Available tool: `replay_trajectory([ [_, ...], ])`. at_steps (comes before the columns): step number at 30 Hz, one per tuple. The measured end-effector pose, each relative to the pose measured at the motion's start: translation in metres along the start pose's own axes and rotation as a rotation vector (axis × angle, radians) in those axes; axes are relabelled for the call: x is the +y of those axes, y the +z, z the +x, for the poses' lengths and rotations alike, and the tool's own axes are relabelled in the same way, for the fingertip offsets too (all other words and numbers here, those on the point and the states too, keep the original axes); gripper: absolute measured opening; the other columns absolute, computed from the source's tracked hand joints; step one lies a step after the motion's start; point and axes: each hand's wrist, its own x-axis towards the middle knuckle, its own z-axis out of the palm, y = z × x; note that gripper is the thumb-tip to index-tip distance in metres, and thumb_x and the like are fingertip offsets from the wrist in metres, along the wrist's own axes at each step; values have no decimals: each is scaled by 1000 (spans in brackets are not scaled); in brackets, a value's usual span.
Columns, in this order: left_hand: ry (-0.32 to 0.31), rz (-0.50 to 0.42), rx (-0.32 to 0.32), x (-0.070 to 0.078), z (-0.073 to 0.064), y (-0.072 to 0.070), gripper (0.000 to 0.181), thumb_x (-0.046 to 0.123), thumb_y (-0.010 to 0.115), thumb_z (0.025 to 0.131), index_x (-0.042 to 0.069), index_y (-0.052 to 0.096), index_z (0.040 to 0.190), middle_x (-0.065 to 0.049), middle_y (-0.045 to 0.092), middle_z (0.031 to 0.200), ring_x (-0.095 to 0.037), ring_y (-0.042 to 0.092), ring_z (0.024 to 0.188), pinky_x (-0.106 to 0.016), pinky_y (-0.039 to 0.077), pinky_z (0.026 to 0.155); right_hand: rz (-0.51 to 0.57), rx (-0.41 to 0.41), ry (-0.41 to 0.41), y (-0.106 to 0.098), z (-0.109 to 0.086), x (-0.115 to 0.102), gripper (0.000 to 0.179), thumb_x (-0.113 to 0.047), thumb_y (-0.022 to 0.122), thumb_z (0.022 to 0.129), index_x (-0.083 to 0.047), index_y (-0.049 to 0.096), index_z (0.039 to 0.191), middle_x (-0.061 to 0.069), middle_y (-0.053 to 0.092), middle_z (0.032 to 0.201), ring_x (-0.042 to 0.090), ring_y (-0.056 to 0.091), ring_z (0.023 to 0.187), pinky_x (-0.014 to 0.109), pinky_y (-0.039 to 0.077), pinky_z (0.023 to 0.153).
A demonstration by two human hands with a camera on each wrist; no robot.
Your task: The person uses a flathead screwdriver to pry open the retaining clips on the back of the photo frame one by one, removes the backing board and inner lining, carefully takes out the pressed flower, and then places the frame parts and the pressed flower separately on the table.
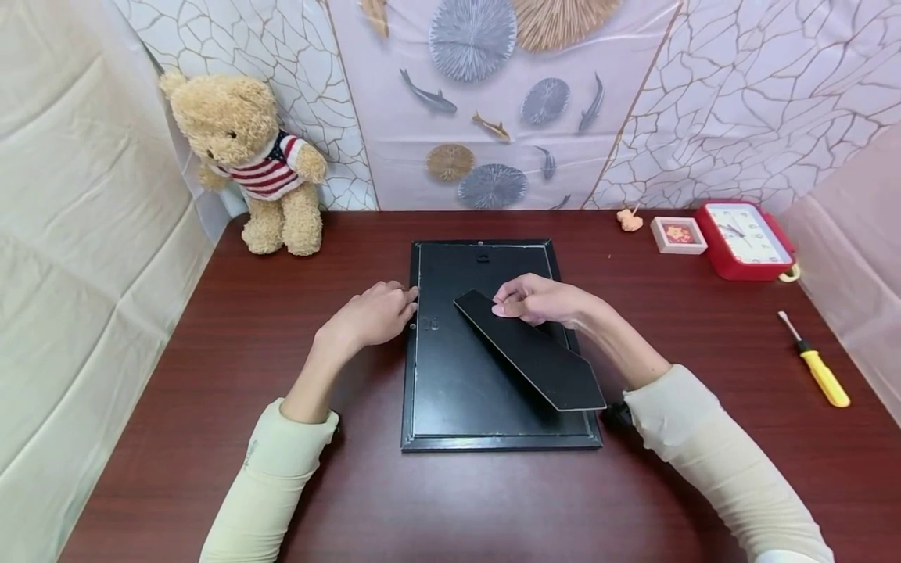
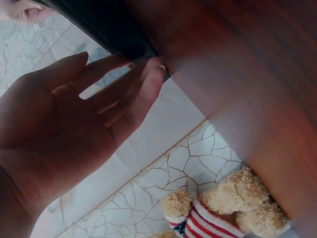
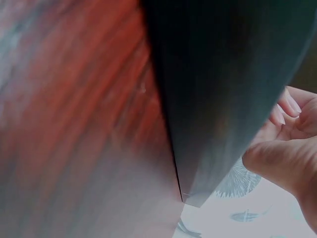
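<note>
A black picture frame lies back side up on the table, its dark backing board facing me. My right hand pinches the upper part of a black easel stand, between thumb and fingers. The stand lies slantwise over the board, its wide end overlapping the frame's lower right. At the frame's left edge rests my left hand, fingertips touching the side. The left wrist view has the left hand with fingers extended to the frame's edge. A dark panel hides part of the right hand in the right wrist view.
A teddy bear in a striped sweater sits at the back left of the dark red table. Along the back right stand a small peach-coloured ornament, a little framed box and a red clock. A yellow-handled screwdriver lies right.
</note>
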Motion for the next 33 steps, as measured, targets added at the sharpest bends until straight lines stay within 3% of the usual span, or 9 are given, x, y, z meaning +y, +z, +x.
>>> replay_trajectory([
  [4,22,-36,-26,26,-22,-27,48,16,48,116,-9,54,156,-31,61,145,-43,59,132,-54,50,115,9,1,0,2,0,-1,22,-6,59,109,11,60,122,-8,37,65,4,30,53,20,25,55],
  [9,32,-141,-56,27,-21,-30,39,9,45,115,-17,67,134,-33,55,157,-43,53,148,-48,49,116,0,-3,-5,5,0,-2,24,-8,60,109,12,60,124,-8,38,66,5,32,54,21,26,55],
  [12,15,-263,-77,25,-18,-31,38,9,45,115,-18,67,132,-31,51,163,-39,48,155,-46,47,120,-5,7,-1,6,-1,-1,24,-7,59,110,11,60,124,-8,37,64,5,32,53,21,27,55],
  [15,-14,-416,-82,21,-16,-32,40,6,45,114,-18,61,141,-31,70,135,-31,73,112,-37,56,98,-8,17,-3,6,-1,0,22,-8,59,110,11,60,123,-8,36,64,5,32,53,21,28,55],
  [18,-50,-628,-85,13,-14,-28,37,3,42,113,-18,60,138,-16,65,90,-16,52,67,-25,45,68,-16,22,-7,5,-2,1,22,-8,58,110,10,60,123,-8,36,63,6,32,53,21,29,56],
  [23,-58,-877,-130,2,-8,-23,30,2,39,111,-16,62,116,2,38,67,-9,33,60,-21,32,60,-31,25,-5,4,-4,0,25,-9,57,111,11,59,125,-9,34,62,6,31,53,22,29,57],
  [26,-59,-853,-158,0,-7,-23,29,6,46,113,-4,61,90,4,32,62,-9,29,57,-23,28,58,-38,19,-4,5,-3,-1,26,-10,58,110,11,59,126,-9,33,62,6,30,54,22,28,57],
  [29,-78,-780,-177,2,-4,-25,47,12,57,113,11,47,67,6,30,58,-9,25,54,-24,24,56,-43,13,0,6,-3,-2,25,-10,59,110,10,60,125,-8,33,62,7,30,54,22,28,57],
  [33,-98,-721,-202,4,0,-30,57,16,65,112,17,40,60,7,28,56,-8,22,52,-26,22,55,-52,14,2,6,-3,-2,24,-11,60,110,9,61,124,-8,35,64,7,32,54,22,30,58],
])
